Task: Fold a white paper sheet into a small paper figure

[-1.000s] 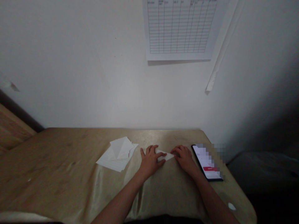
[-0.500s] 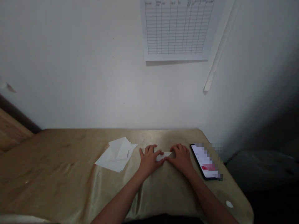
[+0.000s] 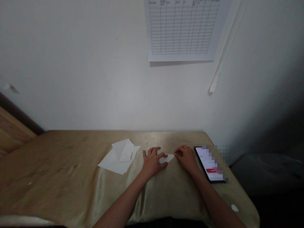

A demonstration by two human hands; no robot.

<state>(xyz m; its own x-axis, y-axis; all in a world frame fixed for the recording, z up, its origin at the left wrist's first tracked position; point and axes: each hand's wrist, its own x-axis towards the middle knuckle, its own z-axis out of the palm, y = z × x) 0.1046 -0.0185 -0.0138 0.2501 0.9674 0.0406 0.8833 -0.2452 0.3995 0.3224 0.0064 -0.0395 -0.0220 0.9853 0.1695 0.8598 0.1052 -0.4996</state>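
Count: bare hands, two, left (image 3: 152, 163) and right (image 3: 186, 157); small folded white paper piece (image 3: 169, 158), one; overlapping white paper sheets (image 3: 110, 166) at left, several, exact number indeterminable; black-edged rectangular phone (image 3: 206, 163) at right, one; white printed grid sheet (image 3: 180, 31), far, one.

My hands (image 3: 151, 164) and forearms (image 3: 125, 199) are bare; a strip of dark clothing (image 3: 166, 223) shows at my front, its details too dim to tell.
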